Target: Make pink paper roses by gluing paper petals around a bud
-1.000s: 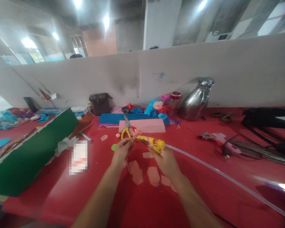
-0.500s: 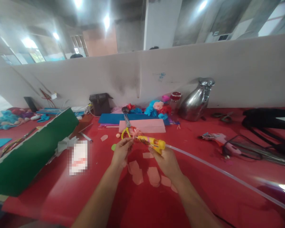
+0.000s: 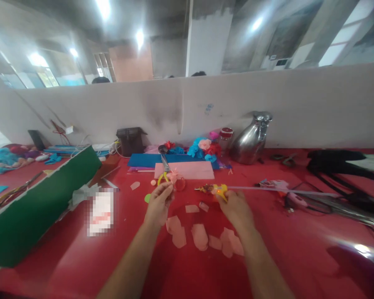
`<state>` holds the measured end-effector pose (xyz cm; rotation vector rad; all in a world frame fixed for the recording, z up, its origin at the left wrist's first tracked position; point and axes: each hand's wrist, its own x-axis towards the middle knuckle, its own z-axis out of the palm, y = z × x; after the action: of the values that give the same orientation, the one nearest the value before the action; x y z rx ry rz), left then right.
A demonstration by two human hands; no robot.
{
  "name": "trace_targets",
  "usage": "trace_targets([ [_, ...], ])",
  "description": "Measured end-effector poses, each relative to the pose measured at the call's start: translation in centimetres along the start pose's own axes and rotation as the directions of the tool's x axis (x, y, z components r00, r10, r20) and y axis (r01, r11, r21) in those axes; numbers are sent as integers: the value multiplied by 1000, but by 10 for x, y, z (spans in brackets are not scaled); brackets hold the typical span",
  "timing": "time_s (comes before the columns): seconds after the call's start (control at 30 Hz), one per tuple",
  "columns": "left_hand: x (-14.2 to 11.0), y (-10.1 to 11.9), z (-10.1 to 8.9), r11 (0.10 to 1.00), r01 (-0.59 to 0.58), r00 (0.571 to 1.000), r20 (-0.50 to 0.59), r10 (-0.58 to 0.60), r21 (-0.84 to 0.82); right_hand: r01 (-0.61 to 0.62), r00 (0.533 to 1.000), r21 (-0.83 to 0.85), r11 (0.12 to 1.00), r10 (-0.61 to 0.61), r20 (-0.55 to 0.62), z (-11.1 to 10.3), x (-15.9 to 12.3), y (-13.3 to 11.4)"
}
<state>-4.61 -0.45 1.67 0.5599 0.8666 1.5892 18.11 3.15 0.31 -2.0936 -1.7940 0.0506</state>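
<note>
With 12 o'clock pointing away from the wearer, the left hand (image 3: 158,201) comes in from about 7 o'clock and angles toward 1, raised over the red worktop (image 3: 187,276), its fingers curled and fingertips forward. Its grip is closed to a pinch, thumb against forefinger, with a small pink paper flower (image 3: 173,176) at the tips. The flower sits at 1 o'clock from that hand, in front of yellow-handled scissors (image 3: 166,165).

The right hand (image 3: 239,209) enters from 5 o'clock, slanting toward 11. Its grip is wrapped around the handle of a yellow hot-glue gun (image 3: 218,190), which has an orange light glowing on its body. The gun's nozzle points to 9 o'clock, toward the flower but apart from it; a long translucent glue stick (image 3: 252,189) trails from its rear toward 3 o'clock.

Cut pink paper pieces (image 3: 200,236) lie on the worktop at 6 o'clock from the gap between the hands.
</note>
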Motion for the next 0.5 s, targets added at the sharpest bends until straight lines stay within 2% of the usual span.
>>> trace_targets([
  [0.07,-2,0,1,999,33,999,35,-32,-32,24,988,17,1000,-22,-152,-7,-7,-9],
  [0.1,-3,-1,2,998,55,997,55,-53,-35,82,981,113,990,-60,-185,-11,-11,-17],
  [0.13,-4,-1,3,997,74,995,72,-72,-32,165,978,270,949,-121,-170,-13,-15,-28],
  [0.17,-5,-3,4,996,89,992,93,-86,-26,222,975,463,858,-198,-100,-14,-19,-39],
  [0.23,-8,-5,6,995,93,987,135,-90,-20,146,955,753,642,-291,63,-14,-27,-65],
  [0.3,-9,-8,8,997,75,984,165,-69,-35,-23,945,885,465,-279,172,-12,-34,-87],
  [0.4,-11,-13,11,995,67,984,169,-54,-72,-136,964,938,320,-176,200,-7,-40,-106],
  [0.5,-11,-17,12,993,79,985,160,-65,-85,-150,975,954,262,-120,186,1,-44,-108],
])
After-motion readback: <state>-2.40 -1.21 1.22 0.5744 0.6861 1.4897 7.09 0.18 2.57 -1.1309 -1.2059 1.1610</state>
